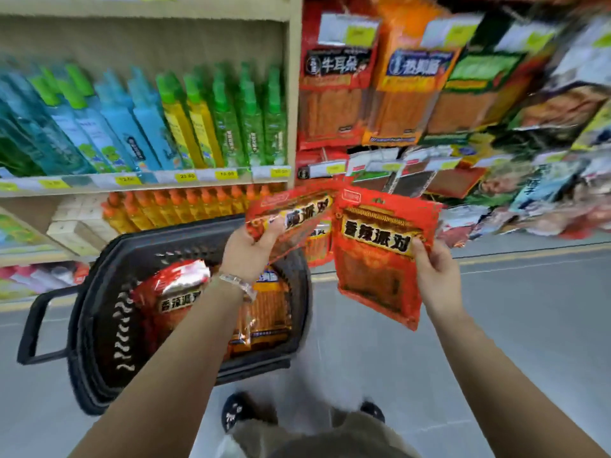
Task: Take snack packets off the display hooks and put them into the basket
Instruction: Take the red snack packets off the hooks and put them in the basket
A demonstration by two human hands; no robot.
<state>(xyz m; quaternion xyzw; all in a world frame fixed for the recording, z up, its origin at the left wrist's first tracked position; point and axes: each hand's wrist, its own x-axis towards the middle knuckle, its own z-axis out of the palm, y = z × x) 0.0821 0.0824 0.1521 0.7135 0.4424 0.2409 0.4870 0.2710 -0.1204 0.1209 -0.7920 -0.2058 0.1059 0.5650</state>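
shop aisle w/ grey floor (496,325); black plastic basket (92,325) held packets. left hand (251,249) gripped tilted red snack packet (291,214), right hand (436,276) pinched upright red foil packet (377,259).

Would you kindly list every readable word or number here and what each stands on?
"香辣派对": red packet in the right hand.
"辣派对", partly covered: packet in the left hand.
"香辣派": packet in the basket.
"牛耳朵": hanging red packet.
"10.00": shelf price tag.
Other tags and bottle labels: too blurred.
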